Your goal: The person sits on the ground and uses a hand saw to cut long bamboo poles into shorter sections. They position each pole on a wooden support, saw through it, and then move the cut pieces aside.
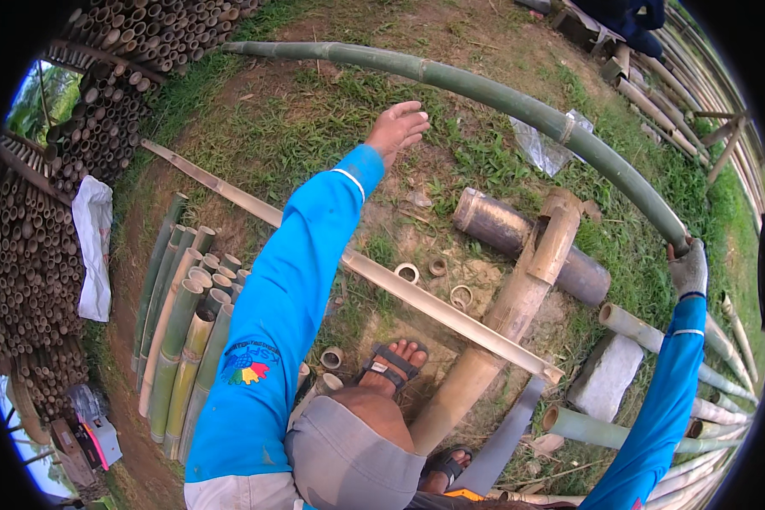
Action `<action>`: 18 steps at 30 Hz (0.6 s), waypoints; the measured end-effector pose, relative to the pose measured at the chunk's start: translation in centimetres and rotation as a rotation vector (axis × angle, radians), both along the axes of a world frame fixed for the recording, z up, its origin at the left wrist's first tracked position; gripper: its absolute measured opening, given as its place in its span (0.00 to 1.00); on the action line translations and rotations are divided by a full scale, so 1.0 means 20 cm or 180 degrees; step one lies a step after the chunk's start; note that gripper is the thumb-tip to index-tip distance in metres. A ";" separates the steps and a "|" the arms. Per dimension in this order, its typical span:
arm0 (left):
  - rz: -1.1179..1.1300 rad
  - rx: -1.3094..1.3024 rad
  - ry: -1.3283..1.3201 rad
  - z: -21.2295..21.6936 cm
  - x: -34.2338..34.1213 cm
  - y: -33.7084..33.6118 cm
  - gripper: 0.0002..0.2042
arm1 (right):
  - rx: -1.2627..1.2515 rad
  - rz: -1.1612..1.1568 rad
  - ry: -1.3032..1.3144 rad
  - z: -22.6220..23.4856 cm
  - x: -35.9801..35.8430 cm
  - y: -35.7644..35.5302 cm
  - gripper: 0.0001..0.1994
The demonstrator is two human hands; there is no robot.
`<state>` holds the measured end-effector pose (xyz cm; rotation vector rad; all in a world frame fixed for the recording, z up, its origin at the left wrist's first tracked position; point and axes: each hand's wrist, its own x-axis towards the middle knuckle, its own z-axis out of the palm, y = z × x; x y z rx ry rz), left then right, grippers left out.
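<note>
A long green bamboo pole (493,95) arcs across the far side, from the upper left to the right. My right hand (688,269), in a pale work glove, is closed around the pole's near end. My left hand (397,130) is bare and reaches forward over the grass, fingers stretched out, apart from the pole. Below my left forearm passes a long split bamboo strip (425,302), its right end lying over a thick bamboo log (459,387). That log meets a dark, thick bamboo piece (493,223) crosswise. Near my foot stands a grey saw-like blade (506,442).
Cut bamboo lengths (178,340) stand bundled at the left. Stacked bamboo (34,272) rises behind them, with a white sack (93,246) against it. Small bamboo rings (406,273) lie on the ground. A stone block (605,376) and more poles (582,427) are at right.
</note>
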<state>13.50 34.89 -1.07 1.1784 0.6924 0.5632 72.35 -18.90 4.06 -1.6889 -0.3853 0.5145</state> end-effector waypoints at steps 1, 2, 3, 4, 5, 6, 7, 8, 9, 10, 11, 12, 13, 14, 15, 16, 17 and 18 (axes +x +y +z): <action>-0.0339 0.0071 -0.0014 0.02 0.04 -0.10 0.34 | -0.0070 -0.0196 -0.0406 0.05 0.08 -0.13 0.19; -0.0482 0.0243 0.0271 0.06 -0.07 -0.16 0.33 | 0.0508 -0.0557 0.0303 -0.09 0.00 0.08 0.21; -0.0643 0.0378 0.0524 0.06 -0.19 -0.22 0.31 | 0.1107 -0.0985 0.0917 -0.16 -0.12 0.29 0.24; -0.0741 0.0703 0.0752 0.06 -0.35 -0.25 0.31 | 0.1105 -0.0105 0.0926 -0.22 -0.33 0.48 0.28; -0.0997 0.0983 0.0838 0.03 -0.43 -0.32 0.31 | 0.0761 0.0310 0.1167 -0.19 -0.45 0.54 0.30; -0.1174 0.0895 0.0929 0.02 -0.48 -0.41 0.32 | 0.0301 0.0782 0.1114 -0.18 -0.56 0.52 0.29; -0.1293 0.0834 0.1058 0.02 -0.58 -0.51 0.33 | -0.0073 0.1221 0.1007 -0.14 -0.77 0.58 0.29; -0.1478 0.1208 0.1349 0.02 -0.73 -0.59 0.35 | -0.0825 0.1445 0.0407 -0.07 -1.04 0.69 0.28; -0.1756 0.1609 0.1538 -0.01 -0.78 -0.67 0.37 | -0.0751 0.1641 0.0522 -0.06 -1.13 0.63 0.25; -0.2045 0.1955 0.1666 -0.03 -0.79 -0.76 0.36 | -0.0936 0.1746 0.0155 -0.08 -1.27 0.55 0.22; -0.2284 0.2324 0.1822 -0.03 -0.80 -0.83 0.36 | -0.1347 0.1898 -0.0832 -0.10 -1.42 0.47 0.22; -0.2281 0.2777 0.2027 -0.05 -0.84 -0.86 0.34 | -0.1553 0.2351 -0.1473 -0.01 -1.60 0.44 0.23; -0.2297 0.3252 0.2195 -0.08 -0.86 -0.89 0.31 | -0.1705 0.2540 -0.1544 0.00 -1.71 0.34 0.24; -0.2311 0.3714 0.2367 -0.13 -0.87 -0.90 0.29 | -0.1767 0.2883 -0.2201 0.07 -1.86 0.29 0.26; -0.2200 0.3851 0.2284 -0.16 -0.88 -0.90 0.27 | -0.1706 0.3099 -0.2788 0.15 -1.99 0.24 0.29; -0.2067 0.3990 0.2239 -0.19 -0.90 -0.90 0.25 | -0.1721 0.3230 -0.2932 0.20 -2.11 0.22 0.31; -0.1943 0.4121 0.2174 -0.19 -0.91 -0.90 0.23 | -0.1852 0.3258 -0.3014 0.27 -2.23 0.19 0.34; -0.1860 0.4080 0.1983 -0.12 -0.88 -0.94 0.21 | -0.1829 0.3319 -0.3177 0.32 -2.31 0.15 0.35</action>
